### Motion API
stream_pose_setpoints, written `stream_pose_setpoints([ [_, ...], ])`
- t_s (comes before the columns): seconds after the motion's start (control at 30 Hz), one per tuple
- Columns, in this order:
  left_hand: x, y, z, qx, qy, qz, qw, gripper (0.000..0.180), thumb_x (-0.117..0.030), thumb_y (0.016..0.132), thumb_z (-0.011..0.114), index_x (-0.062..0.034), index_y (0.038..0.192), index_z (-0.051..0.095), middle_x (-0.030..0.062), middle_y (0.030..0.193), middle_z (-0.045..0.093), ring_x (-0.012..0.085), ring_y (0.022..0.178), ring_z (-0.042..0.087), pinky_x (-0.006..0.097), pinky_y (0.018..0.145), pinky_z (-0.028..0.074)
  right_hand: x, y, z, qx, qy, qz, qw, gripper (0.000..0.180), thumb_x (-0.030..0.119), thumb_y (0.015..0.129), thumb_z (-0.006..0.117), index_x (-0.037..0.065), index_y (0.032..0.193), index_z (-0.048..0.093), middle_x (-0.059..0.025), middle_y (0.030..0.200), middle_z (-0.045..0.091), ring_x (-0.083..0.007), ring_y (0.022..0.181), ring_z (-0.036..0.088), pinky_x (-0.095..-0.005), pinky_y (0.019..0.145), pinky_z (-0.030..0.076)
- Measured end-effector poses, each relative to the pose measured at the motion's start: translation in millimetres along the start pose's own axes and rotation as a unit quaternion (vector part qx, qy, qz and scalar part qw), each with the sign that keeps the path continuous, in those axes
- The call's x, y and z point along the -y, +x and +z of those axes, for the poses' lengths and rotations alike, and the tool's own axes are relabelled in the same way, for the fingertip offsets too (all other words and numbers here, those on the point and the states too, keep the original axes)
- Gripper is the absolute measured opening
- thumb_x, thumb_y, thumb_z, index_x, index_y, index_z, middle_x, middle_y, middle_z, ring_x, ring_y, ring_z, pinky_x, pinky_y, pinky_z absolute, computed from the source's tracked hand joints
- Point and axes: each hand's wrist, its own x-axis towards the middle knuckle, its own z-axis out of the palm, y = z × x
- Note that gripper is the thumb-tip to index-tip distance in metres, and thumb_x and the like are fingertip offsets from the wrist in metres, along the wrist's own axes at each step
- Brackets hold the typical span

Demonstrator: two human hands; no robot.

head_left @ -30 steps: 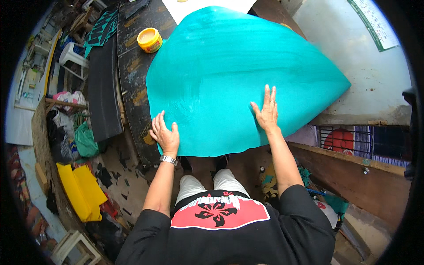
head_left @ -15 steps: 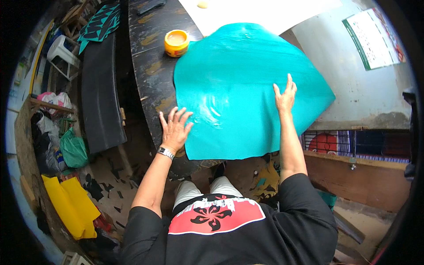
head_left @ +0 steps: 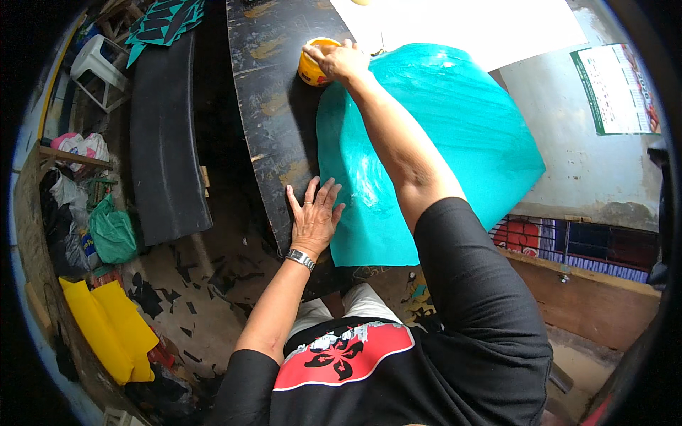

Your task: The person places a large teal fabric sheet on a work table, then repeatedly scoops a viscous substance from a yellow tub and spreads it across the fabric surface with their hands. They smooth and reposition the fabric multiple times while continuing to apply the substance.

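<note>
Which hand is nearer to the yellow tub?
Right. The right hand is at the yellow tub; the left hand is farther, at the left edge of the green sheet.

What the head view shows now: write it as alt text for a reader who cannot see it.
A person's right hand is at a yellow tub beside a teal sheet on a dark, worn table. The left hand lies spread at the teal sheet's left edge. A white sheet lies beyond.
</note>
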Motion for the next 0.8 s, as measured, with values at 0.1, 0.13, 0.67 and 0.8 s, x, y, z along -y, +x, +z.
stream_pose_setpoints([
  [0.1, -0.4, 0.2, -0.6, -0.027, 0.0, 0.004, 1.0, 0.044, -0.03, 0.093, 0.061, -0.0212, 0.133, 0.048, -0.0012, 0.139, 0.047, 0.0266, 0.135, 0.037, 0.072, 0.109, 0.015, -1.4, 19.1, -3.3, 0.035, 0.062, 0.055, 0.996, 0.082, 0.08, 0.08, 0.05, 0.02, 0.135, 0.058, -0.0247, 0.128, 0.056, -0.0343, 0.121, 0.053, -0.0522, 0.103, 0.038],
  [0.13, -0.5, 0.8, -0.4, -0.027, 0.002, 0.003, 1.0, 0.043, -0.03, 0.093, 0.06, -0.0208, 0.133, 0.049, -0.0014, 0.139, 0.047, 0.0267, 0.135, 0.038, 0.072, 0.109, 0.016, -2.8, 24.3, -5.1, 0.026, 0.078, 0.051, 0.995, 0.084, 0.079, 0.078, 0.054, 0.018, 0.134, 0.06, -0.0248, 0.126, 0.058, -0.0344, 0.118, 0.056, -0.0517, 0.099, 0.043],
  [0.67, -1.7, 2.6, -1.9, 0.007, 0.076, -0.011, 0.997, 0.038, -0.037, 0.093, 0.058, -0.0218, 0.127, 0.056, -0.004, 0.137, 0.05, 0.0236, 0.136, 0.037, 0.068, 0.112, 0.013, -75.0, -130.3, -20.3, 0.307, 0.551, -0.153, 0.761, 0.089, 0.077, 0.092, 0.021, 0.006, 0.085, 0.075, -0.0049, 0.092, 0.073, -0.0174, 0.088, 0.064, -0.0301, 0.079, 0.044],
  [0.8, 0.1, 0.9, 2.2, -0.006, 0.098, 0.0, 0.995, 0.036, -0.036, 0.095, 0.056, -0.0212, 0.128, 0.055, -0.0028, 0.137, 0.051, 0.0235, 0.137, 0.036, 0.066, 0.113, 0.012, -212.4, -239.2, 8.3, 0.027, 0.732, -0.097, 0.674, 0.095, 0.069, 0.096, 0.008, 0.002, 0.096, 0.075, -0.0113, 0.112, 0.07, -0.0244, 0.116, 0.056, -0.0379, 0.109, 0.032],
])
